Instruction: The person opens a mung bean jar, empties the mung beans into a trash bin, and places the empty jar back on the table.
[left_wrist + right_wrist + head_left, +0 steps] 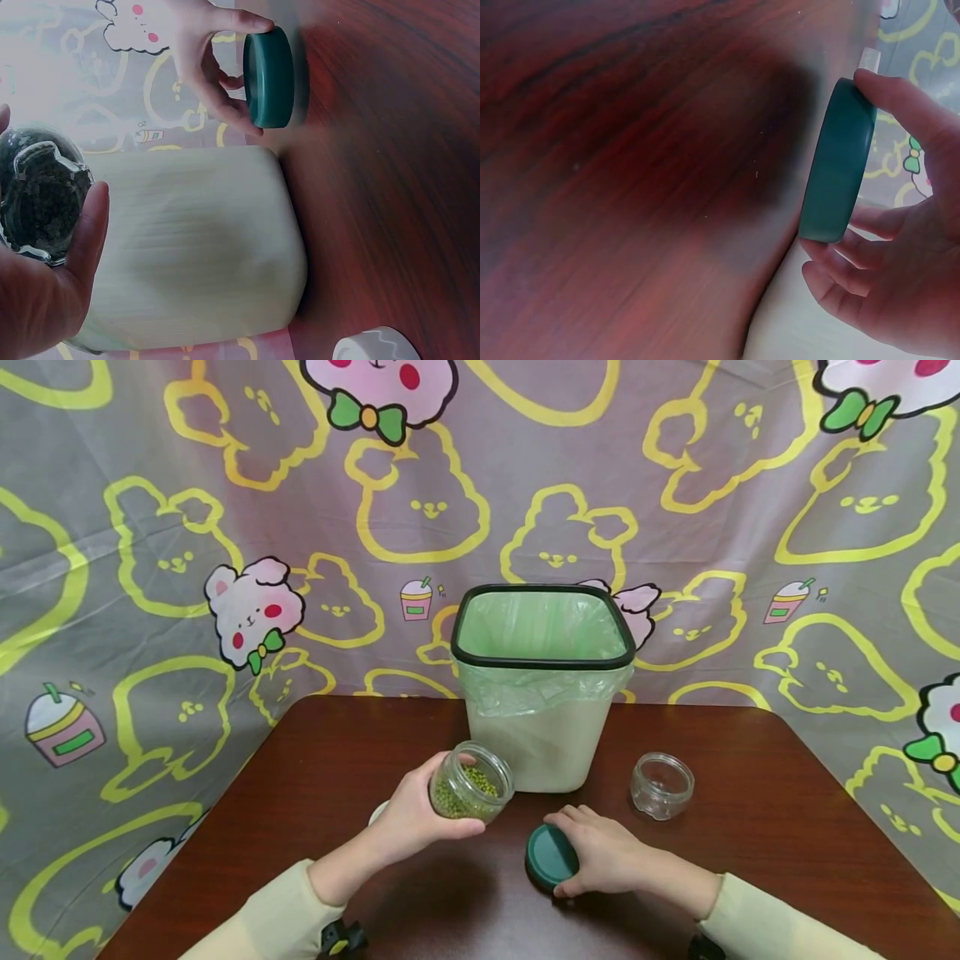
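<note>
My left hand (420, 810) grips a clear glass jar (471, 783) with small green beans in it. The jar is lidless and tilted, its mouth turned toward me and to the right, in front of the bin. In the left wrist view the jar (43, 195) shows from its base, with the thumb along its side. My right hand (606, 852) holds a dark green round lid (551, 855) by its rim, thumb on one side and fingers on the other. Seen from the right wrist, the lid (840, 161) is just off the tabletop, a shadow beside it.
A pale bin (536, 739) with a black rim and green liner bag stands at the back middle. Right of it sits a small open glass jar (662, 787). A white ridged object (376, 345), mostly hidden behind my left hand in the head view, lies on the brown table (322, 760).
</note>
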Motion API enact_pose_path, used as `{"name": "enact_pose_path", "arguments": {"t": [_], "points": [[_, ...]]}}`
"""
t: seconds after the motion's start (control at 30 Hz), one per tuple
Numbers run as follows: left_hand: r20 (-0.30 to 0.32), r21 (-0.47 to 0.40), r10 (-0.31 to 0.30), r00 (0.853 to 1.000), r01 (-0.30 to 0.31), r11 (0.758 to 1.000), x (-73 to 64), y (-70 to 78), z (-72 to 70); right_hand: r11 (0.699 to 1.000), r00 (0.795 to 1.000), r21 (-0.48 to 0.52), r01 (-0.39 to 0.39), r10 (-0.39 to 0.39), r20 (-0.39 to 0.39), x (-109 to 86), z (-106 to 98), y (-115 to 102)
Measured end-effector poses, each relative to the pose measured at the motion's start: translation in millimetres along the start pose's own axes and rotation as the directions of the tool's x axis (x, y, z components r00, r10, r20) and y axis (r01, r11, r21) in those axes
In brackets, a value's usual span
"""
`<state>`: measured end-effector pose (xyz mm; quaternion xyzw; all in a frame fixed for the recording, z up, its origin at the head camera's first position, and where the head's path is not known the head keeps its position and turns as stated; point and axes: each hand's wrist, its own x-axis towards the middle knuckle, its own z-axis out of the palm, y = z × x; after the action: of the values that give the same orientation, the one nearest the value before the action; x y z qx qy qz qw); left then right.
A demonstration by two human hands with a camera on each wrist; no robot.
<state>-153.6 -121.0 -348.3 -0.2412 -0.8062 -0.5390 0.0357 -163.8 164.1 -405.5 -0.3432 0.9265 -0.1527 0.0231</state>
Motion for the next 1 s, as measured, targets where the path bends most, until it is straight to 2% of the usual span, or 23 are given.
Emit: {"name": "enact_pose_path", "arguments": {"t": [0.37,0.67,0.73,0.83,0.9,1.0], "points": [[-0.009,0.020,0.003,1.000,-0.003,1.000,1.1,-0.1,0.8,1.000,1.000,0.014,0.010,-0.010,0.017,-1.1,3.7,1.9],[-0.006,0.012,-0.002,1.000,0.002,1.000,1.6,0.7,0.4,0.998,0.999,0.061,-0.018,0.015,0.040,-0.7,-1.3,0.6],[-0.009,0.018,-0.002,1.000,0.002,1.000,1.8,0.7,0.1,0.998,1.000,0.067,-0.006,0.006,-0.001,0.0,-6.7,-1.0],[-0.013,0.028,0.004,1.000,-0.004,1.000,2.0,0.2,-1.1,0.997,0.991,0.065,0.038,-0.029,-0.134,2.1,-19.2,-4.1],[-0.018,0.037,0.000,1.000,0.000,0.999,2.3,0.2,-2.3,0.995,0.967,0.059,0.078,-0.062,-0.246,4.5,-30.3,-6.6],[-0.016,0.033,-0.013,1.000,0.014,0.999,2.7,0.0,-4.3,0.988,0.912,0.048,0.147,-0.116,-0.394,8.9,-49.0,-9.5]]}}
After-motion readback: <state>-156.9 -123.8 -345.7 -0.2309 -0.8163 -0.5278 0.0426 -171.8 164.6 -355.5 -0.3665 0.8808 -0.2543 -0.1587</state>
